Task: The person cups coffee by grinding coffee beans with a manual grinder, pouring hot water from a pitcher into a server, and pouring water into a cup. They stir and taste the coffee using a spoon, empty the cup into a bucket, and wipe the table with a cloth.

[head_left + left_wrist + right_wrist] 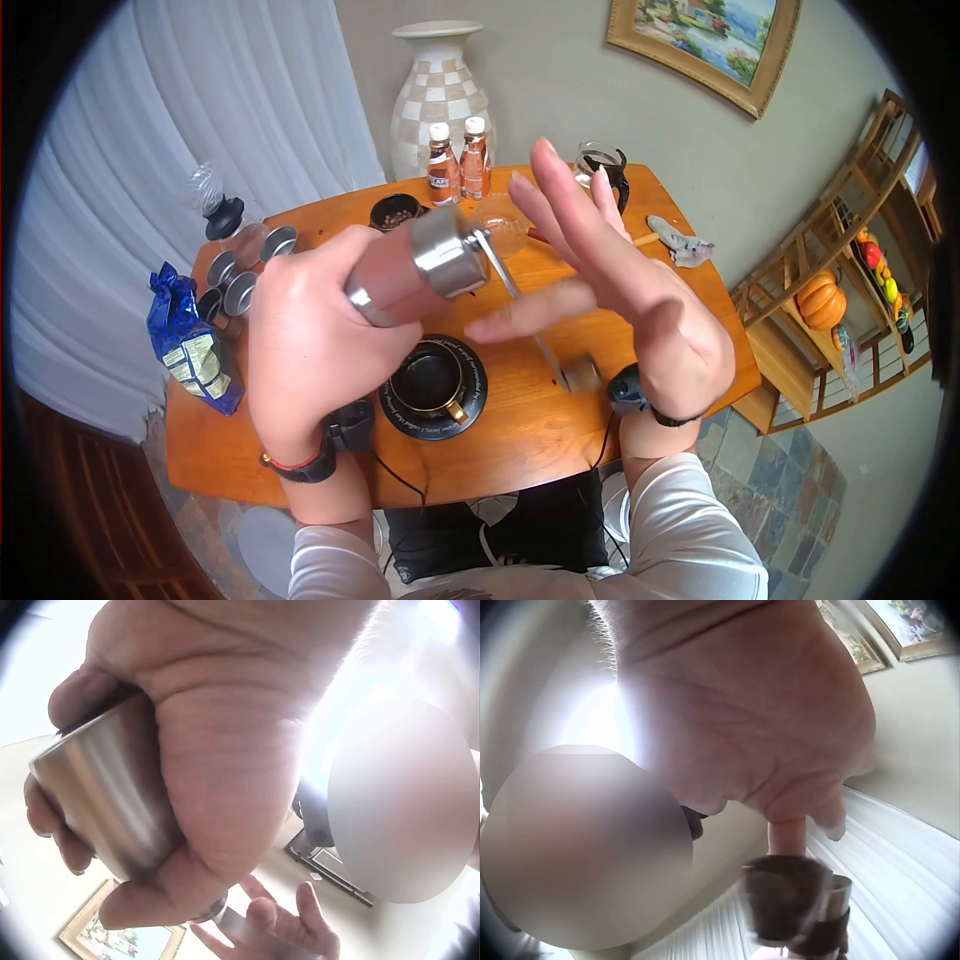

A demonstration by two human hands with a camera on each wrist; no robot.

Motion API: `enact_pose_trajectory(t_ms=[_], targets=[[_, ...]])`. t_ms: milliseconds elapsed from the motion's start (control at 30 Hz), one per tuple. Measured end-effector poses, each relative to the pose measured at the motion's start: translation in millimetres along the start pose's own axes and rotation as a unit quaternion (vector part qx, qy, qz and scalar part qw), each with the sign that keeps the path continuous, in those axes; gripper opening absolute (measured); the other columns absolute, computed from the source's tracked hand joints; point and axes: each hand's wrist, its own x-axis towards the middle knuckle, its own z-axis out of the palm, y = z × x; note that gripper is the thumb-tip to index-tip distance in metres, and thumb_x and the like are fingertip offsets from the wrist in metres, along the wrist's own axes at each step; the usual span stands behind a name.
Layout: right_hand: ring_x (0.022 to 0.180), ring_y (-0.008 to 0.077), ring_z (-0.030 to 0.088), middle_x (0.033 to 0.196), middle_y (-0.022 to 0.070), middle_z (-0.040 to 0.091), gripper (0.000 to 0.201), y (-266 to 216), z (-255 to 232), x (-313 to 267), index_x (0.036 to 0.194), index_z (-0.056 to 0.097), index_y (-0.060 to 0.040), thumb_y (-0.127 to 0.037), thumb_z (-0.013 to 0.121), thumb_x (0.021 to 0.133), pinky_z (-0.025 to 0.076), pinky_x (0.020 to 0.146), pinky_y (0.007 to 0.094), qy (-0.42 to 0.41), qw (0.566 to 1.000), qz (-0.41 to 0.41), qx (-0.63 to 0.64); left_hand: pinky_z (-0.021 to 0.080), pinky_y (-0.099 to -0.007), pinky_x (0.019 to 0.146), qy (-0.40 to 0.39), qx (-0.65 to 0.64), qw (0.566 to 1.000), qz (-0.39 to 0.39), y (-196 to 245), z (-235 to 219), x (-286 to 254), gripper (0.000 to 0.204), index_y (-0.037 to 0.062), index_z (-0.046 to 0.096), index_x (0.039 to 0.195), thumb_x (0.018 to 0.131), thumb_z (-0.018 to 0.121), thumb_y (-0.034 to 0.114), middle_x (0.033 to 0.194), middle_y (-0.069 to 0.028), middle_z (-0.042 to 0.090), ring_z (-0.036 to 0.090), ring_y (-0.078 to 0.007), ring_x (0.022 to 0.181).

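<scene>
The left hand (310,330) grips a brown and steel hand grinder (405,270), tilted above the table; its crank arm (520,300) slants down to a dark knob (582,374). To the right, the right hand (650,300) is raised with fingers spread, not gripping the knob. In the left wrist view, the fingers and thumb of the left hand (225,742) wrap the steel body (112,787), with the right hand (285,922) beyond. The right wrist view has the knob (784,896) close below the right hand (742,712); whether they touch cannot be told.
A black cup (425,378) stands on its saucer (405,425) under the grinder. Left are metal tins (240,293) and a blue bag (195,345). Farther back are a bowl of beans (397,212), two bottles (474,165), a glass pot (600,160) and a cloth (682,243).
</scene>
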Motion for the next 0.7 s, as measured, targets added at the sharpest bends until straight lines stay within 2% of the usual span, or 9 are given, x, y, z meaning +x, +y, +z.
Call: enact_pose_trajectory(t_ms=[67, 133, 167, 233, 333, 533, 600, 633, 700], targets=[[0.150, 0.0325, 0.035, 0.095, 0.0165, 0.078, 0.098, 6.9, 0.9, 5.2, 0.159, 0.019, 0.0067, -0.071, 0.011, 0.101, -0.008, 0.124, 0.0525, 0.038, 0.999, 0.003, -0.027, 0.053, -0.0352, 0.065, 0.007, -0.005, 1.000, 0.023, -2.8, 0.4, 0.2, 0.035, 0.0024, 0.072, 0.094, 0.060, 0.076, 0.003, 0.074, -0.0195, 0.067, 0.067, -0.0379, 0.068], [0.151, 0.0324, 0.033, 0.102, 0.0166, 0.077, 0.085, 12.2, -2.4, 8.0, 0.160, 0.018, 0.0056, -0.060, 0.011, 0.106, -0.008, 0.124, 0.0549, 0.038, 0.998, -0.017, -0.041, 0.050, -0.0273, 0.060, 0.016, -0.022, 0.999, 0.030, -4.3, 2.6, -1.4, 0.032, -0.0017, 0.068, 0.091, 0.059, 0.074, -0.003, 0.068, -0.0068, 0.063, 0.060, -0.0118, 0.060], [0.152, 0.0324, 0.032, 0.106, 0.0168, 0.077, 0.083, 16.3, -4.2, 10.0, 0.160, 0.019, 0.0051, -0.058, 0.011, 0.107, -0.007, 0.123, 0.0561, 0.040, 0.997, -0.022, -0.055, 0.050, -0.0273, 0.060, 0.015, -0.021, 0.999, 0.030, -2.1, 1.9, -1.2, 0.032, -0.0017, 0.068, 0.091, 0.059, 0.074, -0.003, 0.068, -0.0068, 0.063, 0.060, -0.0118, 0.060], [0.152, 0.0323, 0.031, 0.109, 0.0170, 0.076, 0.081, 20.3, -6.0, 12.0, 0.160, 0.019, 0.0046, -0.057, 0.010, 0.108, -0.007, 0.123, 0.0572, 0.043, 0.996, -0.025, -0.068, 0.053, -0.0317, 0.066, -0.009, -0.062, 0.998, 0.007, 4.3, 1.0, 0.0, 0.034, 0.0007, 0.071, 0.093, 0.060, 0.076, 0.002, 0.071, -0.0161, 0.066, 0.065, -0.0290, 0.062], [0.153, 0.0339, 0.029, 0.117, 0.0181, 0.074, 0.079, 22.8, -2.7, 14.2, 0.161, 0.018, 0.0032, -0.055, 0.010, 0.108, -0.009, 0.122, 0.0589, 0.089, 0.990, -0.032, -0.101, 0.053, -0.0309, 0.065, -0.051, -0.093, 0.993, 0.047, 0.4, 6.1, 0.7, 0.033, 0.0000, 0.071, 0.092, 0.059, 0.077, 0.001, 0.071, -0.0152, 0.065, 0.064, -0.0249, 0.060], [0.151, 0.0386, 0.032, 0.132, 0.0222, 0.067, 0.094, 15.3, 10.1, 14.5, 0.161, 0.019, 0.0018, -0.071, 0.020, 0.102, 0.004, 0.125, 0.0539, 0.140, 0.990, -0.016, 0.015, 0.053, -0.0377, 0.062, -0.119, -0.054, 0.991, 0.027, 3.4, 13.4, -0.4, 0.028, 0.0065, 0.070, 0.085, 0.059, 0.081, 0.009, 0.071, -0.0179, 0.065, 0.063, -0.0425, 0.071], [0.145, 0.0397, 0.042, 0.150, 0.0244, 0.050, 0.102, 14.3, 7.1, 11.4, 0.161, 0.022, 0.0009, -0.078, 0.023, 0.097, 0.009, 0.126, 0.0525, 0.129, 0.991, -0.020, 0.012, 0.053, -0.0391, 0.061, -0.113, -0.029, 0.992, 0.051, 1.7, 14.1, -1.7, 0.027, 0.0066, 0.069, 0.083, 0.059, 0.082, 0.010, 0.070, -0.0177, 0.064, 0.063, -0.0422, 0.070], [0.145, 0.0397, 0.042, 0.150, 0.0244, 0.050, 0.102, 13.4, 5.5, 11.2, 0.161, 0.022, 0.0009, -0.078, 0.023, 0.097, 0.009, 0.126, 0.0525, 0.128, 0.991, -0.020, 0.011, 0.053, -0.0391, 0.061, -0.112, -0.029, 0.992, 0.051, 2.0, 13.2, -1.9, 0.027, 0.0066, 0.069, 0.083, 0.059, 0.082, 0.010, 0.070, -0.0177, 0.064, 0.063, -0.0422, 0.070], [0.138, 0.0395, 0.051, 0.162, 0.0240, 0.032, 0.105, 10.5, 2.6, 12.5, 0.160, 0.025, 0.0013, -0.081, 0.023, 0.095, 0.012, 0.125, 0.0549, 0.095, 0.995, -0.017, 0.017, 0.052, -0.0409, 0.060, -0.097, -0.016, 0.993, 0.061, 3.3, 11.4, -2.2, 0.027, 0.0077, 0.069, 0.082, 0.059, 0.083, 0.012, 0.069, -0.0174, 0.064, 0.063, -0.0422, 0.070]])
